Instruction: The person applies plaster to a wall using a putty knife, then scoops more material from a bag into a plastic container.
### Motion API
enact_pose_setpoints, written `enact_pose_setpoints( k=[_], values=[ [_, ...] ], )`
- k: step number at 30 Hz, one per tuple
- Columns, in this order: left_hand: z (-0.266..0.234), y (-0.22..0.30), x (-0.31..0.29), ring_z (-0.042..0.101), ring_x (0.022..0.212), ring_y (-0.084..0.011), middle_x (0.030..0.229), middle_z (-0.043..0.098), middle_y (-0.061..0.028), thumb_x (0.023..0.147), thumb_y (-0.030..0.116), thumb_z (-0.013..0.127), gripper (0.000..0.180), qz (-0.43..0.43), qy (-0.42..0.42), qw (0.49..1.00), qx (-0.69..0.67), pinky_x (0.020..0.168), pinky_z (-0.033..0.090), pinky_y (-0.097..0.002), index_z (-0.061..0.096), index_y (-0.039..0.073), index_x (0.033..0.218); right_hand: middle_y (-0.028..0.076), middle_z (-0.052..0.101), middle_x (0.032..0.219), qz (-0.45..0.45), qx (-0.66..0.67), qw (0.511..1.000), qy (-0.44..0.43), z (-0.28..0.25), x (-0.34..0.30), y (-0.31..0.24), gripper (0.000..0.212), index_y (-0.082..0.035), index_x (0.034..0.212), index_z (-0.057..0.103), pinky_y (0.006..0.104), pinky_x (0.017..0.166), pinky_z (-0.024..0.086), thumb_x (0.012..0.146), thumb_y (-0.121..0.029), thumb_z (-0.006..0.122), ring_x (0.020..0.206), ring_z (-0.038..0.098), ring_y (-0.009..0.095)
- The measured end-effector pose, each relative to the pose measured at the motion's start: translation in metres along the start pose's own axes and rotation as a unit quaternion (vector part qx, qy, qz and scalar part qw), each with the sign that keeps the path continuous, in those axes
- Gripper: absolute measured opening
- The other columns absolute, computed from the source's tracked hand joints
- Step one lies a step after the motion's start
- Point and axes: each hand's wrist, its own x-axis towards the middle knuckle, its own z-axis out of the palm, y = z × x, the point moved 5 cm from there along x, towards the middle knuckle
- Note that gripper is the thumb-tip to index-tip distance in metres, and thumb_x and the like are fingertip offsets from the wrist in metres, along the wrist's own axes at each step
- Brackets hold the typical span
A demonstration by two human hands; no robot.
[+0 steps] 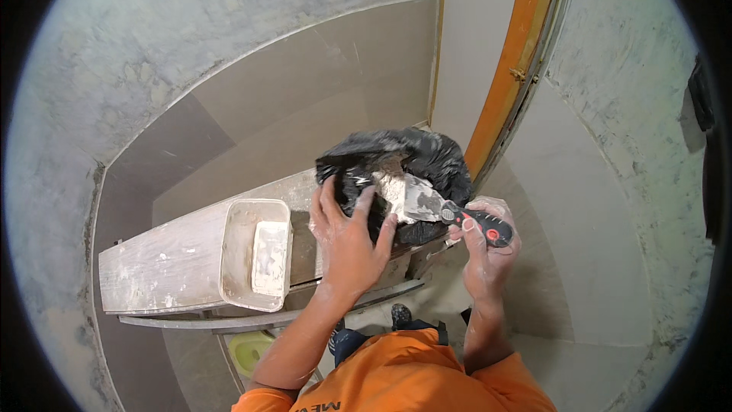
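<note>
A black plastic bag (438, 156) lies crumpled on the narrow board, its mouth opened around whitish powder (393, 192). My left hand (347, 240) rests on the bag's near left side, fingers spread, with the thumb and index finger beside the powder. My right hand (492, 248), closed on a black and red handle, holds a putty knife (423, 202). The knife's broad blade, smeared white, points left into the bag's opening and touches the powder. White dust coats the fingers of my right hand.
A white rectangular tub (229, 259) with residue inside stands on the splattered board (168, 267), left of the bag. Below the board's near edge is a yellow-green basin (248, 352). Tiled walls (305, 80) enclose the space; an orange door frame (507, 69) rises at the far right.
</note>
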Motion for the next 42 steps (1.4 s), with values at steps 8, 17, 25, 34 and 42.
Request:
enact_pose_setpoints(
  k=[8,17,25,34,42],
  values=[
    [0.017,-0.003,-0.005,0.019,0.144,-0.0550,0.150,0.023,-0.0420,0.083,0.025,0.078,0.076,-0.111,0.066,0.991,-0.020,0.118,0.019,-0.0630,0.046,-0.001,0.147,0.011,0.061,0.098,-0.115,-0.139,0.983,0.019,-0.020,0.017,-0.044,0.014,0.004,0.102,0.061,0.0303,0.081,0.049,0.090,0.003,0.068,0.087,0.059,0.018],
    [-0.018,-0.009,-0.018,0.021,0.143,-0.0468,0.148,0.024,-0.0310,0.077,0.006,0.075,0.073,-0.050,0.151,0.985,-0.070,0.118,0.021,-0.0567,0.049,0.010,0.146,0.014,0.062,0.094,-0.117,-0.182,0.976,-0.016,-0.004,-0.012,-0.047,0.016,0.002,0.098,0.062,0.0351,0.081,0.050,0.084,0.003,0.070,0.086,0.062,0.028],
    [0.008,-0.052,-0.022,0.040,0.136,-0.0487,0.143,0.037,-0.0338,0.083,0.021,0.080,0.065,-0.074,0.175,0.978,-0.084,0.115,0.033,-0.0519,0.055,0.010,0.142,0.016,0.064,0.099,-0.148,-0.086,0.978,-0.117,0.044,-0.015,-0.020,0.019,0.003,0.102,0.063,0.0363,0.084,0.050,0.084,0.004,0.069,0.090,0.064,0.027],
    [0.009,-0.090,-0.041,0.044,0.135,-0.0500,0.144,0.042,-0.0357,0.083,0.027,0.080,0.085,-0.190,0.126,0.967,-0.111,0.114,0.038,-0.0472,0.040,-0.006,0.149,0.016,0.063,0.097,-0.229,-0.252,0.939,-0.053,0.046,-0.037,-0.048,0.015,0.003,0.100,0.063,0.0363,0.083,0.050,0.087,0.003,0.069,0.091,0.063,0.027],
    [-0.001,-0.086,-0.048,0.044,0.138,-0.0488,0.147,0.040,-0.0366,0.083,0.023,0.077,0.085,-0.161,0.098,0.972,-0.140,0.115,0.038,-0.0462,0.036,-0.005,0.152,0.007,0.064,0.090,-0.007,-0.028,0.998,-0.049,0.053,-0.062,-0.013,0.012,0.002,0.106,0.062,0.0251,0.062,0.057,0.098,-0.005,0.067,0.069,0.064,0.011]
  ],
)
